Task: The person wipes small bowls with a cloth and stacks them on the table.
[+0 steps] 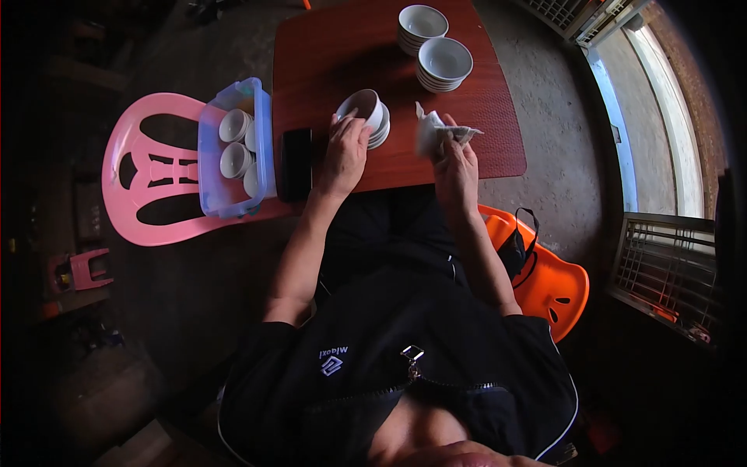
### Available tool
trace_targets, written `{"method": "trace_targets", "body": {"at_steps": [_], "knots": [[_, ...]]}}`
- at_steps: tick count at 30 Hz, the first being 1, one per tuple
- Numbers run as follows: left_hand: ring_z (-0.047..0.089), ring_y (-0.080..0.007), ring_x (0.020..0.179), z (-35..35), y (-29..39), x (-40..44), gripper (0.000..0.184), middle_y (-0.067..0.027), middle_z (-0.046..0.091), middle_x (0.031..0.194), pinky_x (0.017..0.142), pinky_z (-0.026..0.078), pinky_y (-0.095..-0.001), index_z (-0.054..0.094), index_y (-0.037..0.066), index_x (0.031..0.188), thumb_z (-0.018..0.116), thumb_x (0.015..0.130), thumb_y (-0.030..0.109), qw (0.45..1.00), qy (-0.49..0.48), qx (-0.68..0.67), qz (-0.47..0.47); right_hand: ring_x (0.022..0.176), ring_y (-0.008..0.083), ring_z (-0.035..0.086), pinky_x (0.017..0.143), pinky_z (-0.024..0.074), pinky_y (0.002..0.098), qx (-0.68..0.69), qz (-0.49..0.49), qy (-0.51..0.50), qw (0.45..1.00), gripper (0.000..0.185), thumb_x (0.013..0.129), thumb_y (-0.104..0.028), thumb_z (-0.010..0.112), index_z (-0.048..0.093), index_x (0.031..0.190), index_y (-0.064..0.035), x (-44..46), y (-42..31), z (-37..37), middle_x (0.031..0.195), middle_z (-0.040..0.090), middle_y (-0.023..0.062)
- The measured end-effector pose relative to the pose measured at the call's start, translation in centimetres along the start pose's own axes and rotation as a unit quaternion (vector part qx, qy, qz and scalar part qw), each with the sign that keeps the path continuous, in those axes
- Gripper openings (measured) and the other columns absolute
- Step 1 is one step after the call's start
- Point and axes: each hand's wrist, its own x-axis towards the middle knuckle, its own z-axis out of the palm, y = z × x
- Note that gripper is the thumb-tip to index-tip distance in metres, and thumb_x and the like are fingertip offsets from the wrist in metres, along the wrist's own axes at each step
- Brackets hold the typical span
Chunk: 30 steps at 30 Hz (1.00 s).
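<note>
My left hand [347, 149] grips a white bowl [366, 105], its fingers over the near rim. The bowl is tilted above a short stack of white bowls [380, 137] near the table's front edge; whether the two touch is hard to see. In my right hand [457, 163] is a crumpled white tissue [451, 132], pinched and held up over the table, apart from the bowl. Part of the tissue is blurred. Farther back stand two stacks of white bowls, one nearer [445, 66] and one behind it [422, 23].
Left of the reddish-brown table [327, 58], a translucent blue bin [208, 183] with several small white cups [233, 126] rests on a pink chair [128, 179]. A black object [296, 165] lies by the table's left edge. An orange chair [556, 284] with a black strapped item [513, 253] is at right.
</note>
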Motion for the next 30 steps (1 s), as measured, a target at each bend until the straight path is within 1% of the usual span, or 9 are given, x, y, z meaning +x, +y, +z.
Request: {"method": "trace_targets", "body": {"at_steps": [5,7,10,13,17,20,23,26,30], "knots": [[0.056,-0.0147,0.092,-3.2,2.9,-0.7,0.021,-0.0073,0.06,0.097,0.083,0.044,-0.0275,0.054,-0.001,0.104,0.043,0.098,0.015,0.915,-0.025,-0.354,-0.191,0.129,0.0352,0.038,0.106,0.0334,0.0399,-0.496,-0.374,-0.115,0.775,0.051,0.087,0.002,0.051,0.039,0.136,-0.0019,-0.2,-0.5,4.9,0.141,0.036,0.0188],[0.051,-0.0078,0.094,-3.7,5.2,-1.6,0.023,-0.0001,0.056,0.101,0.084,0.043,-0.0244,0.053,0.0,0.11,0.039,0.099,0.015,0.873,0.013,-0.462,-0.157,0.133,0.037,0.029,0.107,0.0301,0.0446,-0.625,-0.375,-0.272,0.629,0.051,0.087,-0.023,0.056,0.044,0.133,-0.0044,-0.9,0.5,6.5,0.138,0.039,0.0158],[0.05,-0.007,0.097,-4.4,5.9,-3.1,0.025,-0.0008,0.056,0.101,0.085,0.042,-0.0232,0.053,0.001,0.114,0.043,0.099,0.018,0.872,-0.005,-0.454,-0.182,0.12,0.0361,0.043,0.102,0.0349,0.0415,-0.57,-0.356,-0.25,0.697,0.045,0.093,-0.033,0.048,0.049,0.128,-0.0049,-0.1,1.9,6.6,0.127,0.048,0.0143],[0.049,-0.0058,0.091,-5.2,6.9,-4.1,0.022,0.0002,0.056,0.096,0.082,0.042,-0.0221,0.055,0.001,0.109,0.043,0.099,0.016,0.858,-0.018,-0.472,-0.203,0.106,0.0329,0.056,0.091,0.044,0.034,-0.334,-0.023,-0.225,0.915,0.043,0.099,-0.032,0.037,0.052,0.123,-0.0001,1.2,1.2,6.5,0.119,0.054,0.0168],[0.052,-0.0098,0.098,-5.3,6.1,-4.8,0.025,-0.0054,0.057,0.106,0.084,0.042,-0.0238,0.05,-0.001,0.117,0.043,0.099,0.015,0.873,-0.038,-0.443,-0.201,0.111,0.0327,0.053,0.096,0.0415,0.0363,-0.405,-0.141,-0.196,0.882,0.039,0.096,-0.027,0.045,0.052,0.122,0.0007,0.1,1.6,6.9,0.119,0.054,0.0157],[0.052,-0.0087,0.094,-5.0,6.6,-5.1,0.019,-0.0057,0.059,0.099,0.079,0.044,-0.0239,0.053,-0.001,0.109,0.044,0.097,0.011,0.854,0.03,-0.473,-0.213,0.112,0.03,0.05,0.099,0.0372,0.0429,-0.603,-0.409,-0.332,0.599,0.033,0.085,-0.021,0.056,0.058,0.114,-0.0054,-2.1,1.1,8.3,0.109,0.057,0.0124],[0.051,-0.0085,0.087,-5.8,6.2,-5.2,0.017,-0.0032,0.057,0.09,0.075,0.043,-0.0239,0.054,-0.001,0.099,0.045,0.097,0.013,0.888,-0.076,-0.407,-0.199,0.087,0.0276,0.053,0.077,0.0423,0.0397,-0.622,-0.345,-0.319,0.627,0.02,0.087,-0.023,0.054,0.059,0.091,-0.0037,-0.3,0.6,6.5,0.091,0.056,0.0082],[0.045,-0.0057,0.078,-5.7,6.1,-5.3,0.018,0.0011,0.05,0.08,0.069,0.04,-0.0214,0.052,0.001,0.089,0.046,0.097,0.015,0.873,-0.059,-0.433,-0.214,0.067,0.0336,0.052,0.06,0.0413,0.039,-0.448,0.041,-0.238,0.861,0.036,0.095,-0.029,0.043,0.056,0.082,0.0025,1.6,-0.5,5.6,0.078,0.057,0.0159],[0.042,-0.0033,0.074,-6.3,6.6,-4.6,0.019,0.0022,0.048,0.077,0.066,0.038,-0.0193,0.051,0.002,0.087,0.046,0.098,0.016,0.852,-0.091,-0.465,-0.223,0.069,0.0277,0.054,0.063,0.0432,0.0341,-0.544,-0.113,-0.303,0.774,0.037,0.095,-0.032,0.042,0.057,0.086,0.0003,2.3,-0.1,4.8,0.076,0.057,0.0131]]}}
